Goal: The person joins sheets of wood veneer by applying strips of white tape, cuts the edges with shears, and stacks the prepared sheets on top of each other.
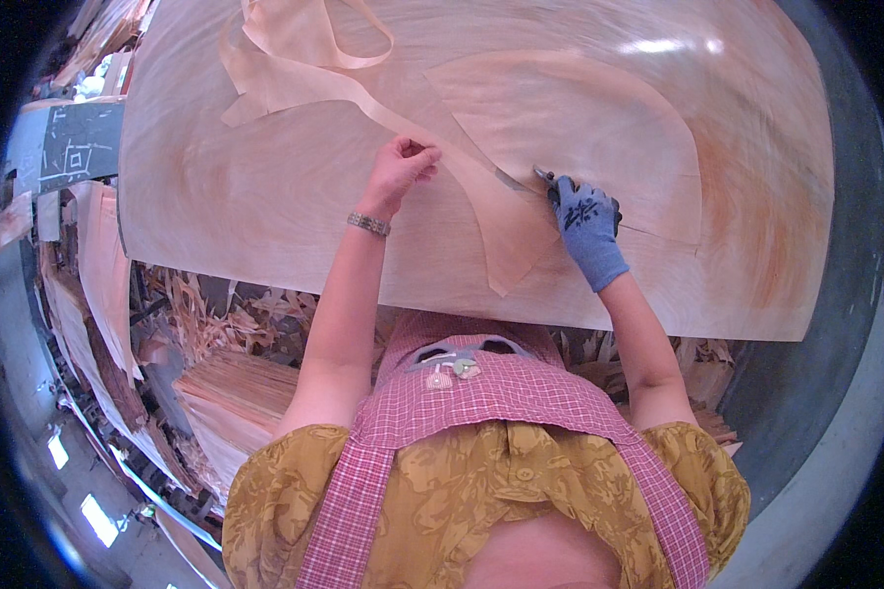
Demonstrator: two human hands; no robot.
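A large, pale wood veneer sheet [295,216] lies flat in front of me. A long, curling veneer strip [496,221] runs across it from the far left and widens at its near end. My left hand [401,175], bare with a watch at the wrist, is closed, thumb and fingers pinching the strip's left edge. My right hand [584,218], in a blue glove with dark fingers, is closed around a small knife [542,175]; only its grey tip shows. The tip is beside a dark gap between the strip and a rounded veneer piece [599,128].
A loose loop of veneer [309,34] curls at the far edge. Left of the sheet are a blue-grey board with white marks [79,147] and hanging veneer pieces [101,265]. Below the near edge lie veneer scraps [236,319] and a stack of sheets [236,393].
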